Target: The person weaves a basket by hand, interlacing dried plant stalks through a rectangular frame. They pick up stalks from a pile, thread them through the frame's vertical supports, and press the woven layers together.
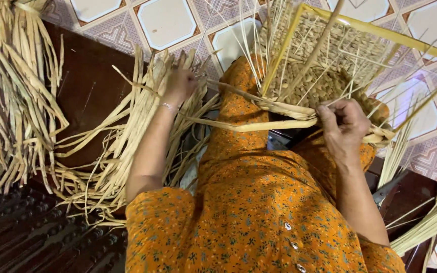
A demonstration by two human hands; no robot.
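1. Straw-coloured strands are crowding nearly every edge of the head view; the only open room is lying between the two arms, over the orange lap.
2. Left hand is closing around a flat strand, pulling it taut out to the side, with a thin bracelet sitting on the wrist.
3. Right hand is pinching the other end of that strand against the rim of the basket, fingers curled tight.
4. Basket is resting on the knees, tilted, held inside a yellow frame, with loose stakes fanning outward above it.
5. Bundle of dried fibre is lying just beside the left arm; a second heap is sitting well apart at the left edge.
6. Patterned tiles are showing beyond; a dark wooden bench is lying under the bundle.
7. Fibres are looking flat, dry and ribbon-like; the basket weave is tight and knobbly.
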